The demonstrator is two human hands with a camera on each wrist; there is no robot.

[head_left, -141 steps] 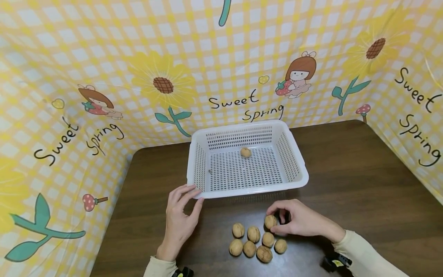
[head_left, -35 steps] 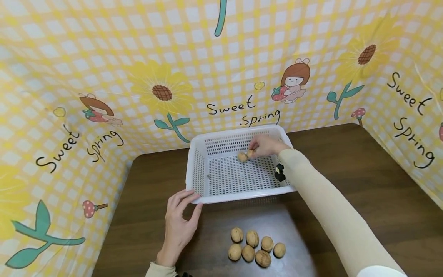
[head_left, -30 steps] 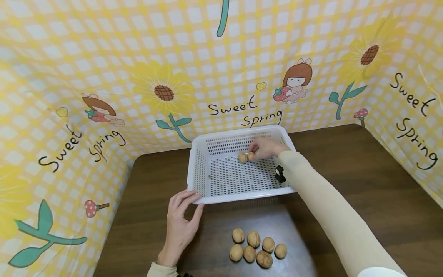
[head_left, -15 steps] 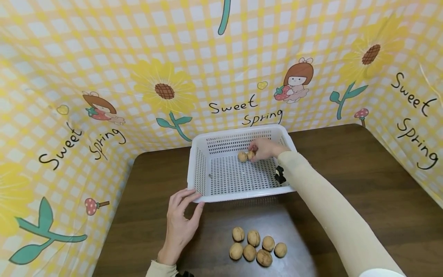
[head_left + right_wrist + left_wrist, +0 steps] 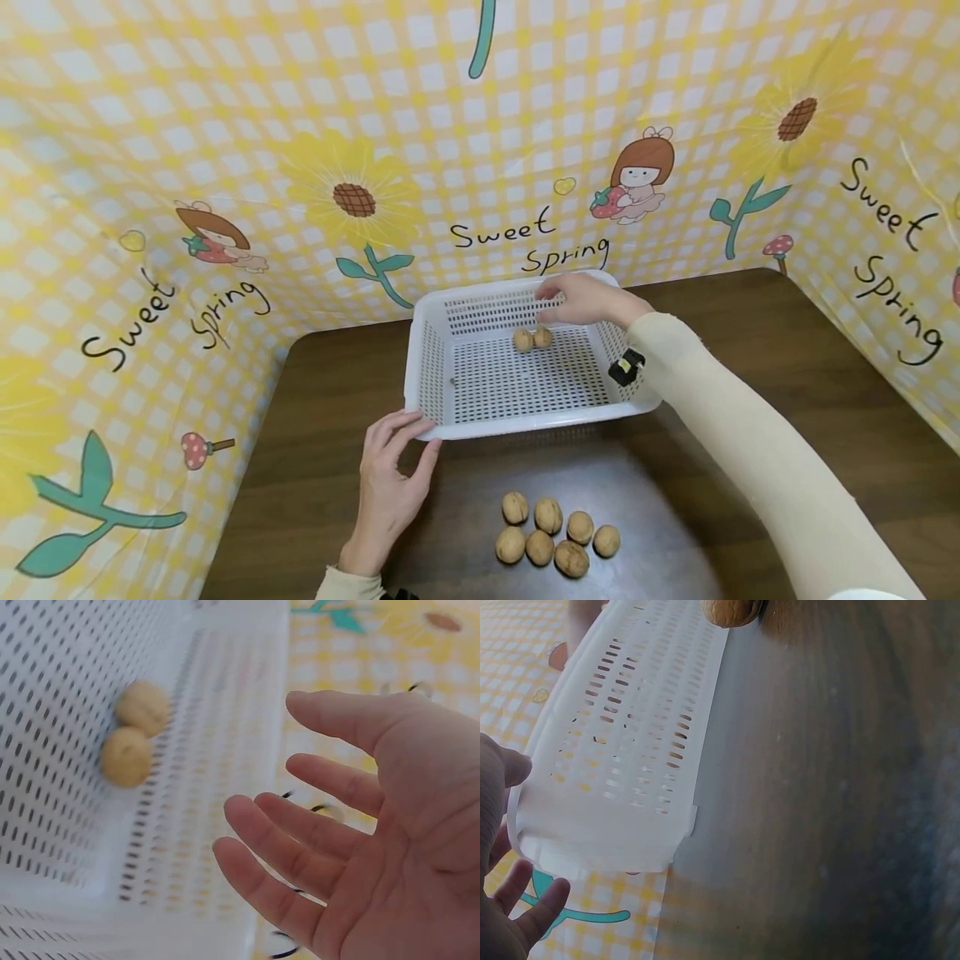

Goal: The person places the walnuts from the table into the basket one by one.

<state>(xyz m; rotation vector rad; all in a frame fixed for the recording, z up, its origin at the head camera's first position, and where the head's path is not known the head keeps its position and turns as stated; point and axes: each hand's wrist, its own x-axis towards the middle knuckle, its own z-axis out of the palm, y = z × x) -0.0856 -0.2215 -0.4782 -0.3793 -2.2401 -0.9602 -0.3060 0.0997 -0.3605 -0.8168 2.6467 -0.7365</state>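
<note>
Two walnuts (image 5: 532, 338) lie side by side on the floor of a white perforated plastic basket (image 5: 517, 427), toward its back. Over the basket's back right, above the walnuts, my right hand (image 5: 581, 300) is raised with fingers spread and nothing in them. The right wrist view shows that palm with its relaxed fingers (image 5: 285, 870) apart from the walnuts. At the basket's front left corner my left hand (image 5: 393, 479) holds the rim, fingertips over it and thumb at the front. In the left wrist view the thumb (image 5: 514, 765) lies at the rim, with two fingers loose below.
Several walnuts (image 5: 540, 547) sit in two loose rows on the dark wooden table (image 5: 315, 392), in front of the basket. A yellow checked cloth (image 5: 480, 150) with printed flowers stands behind the table and along both sides.
My right hand took a walnut from the table group into the basket, set it beside the other one, let go and rose up and back. The left hand stayed at the corner.
</note>
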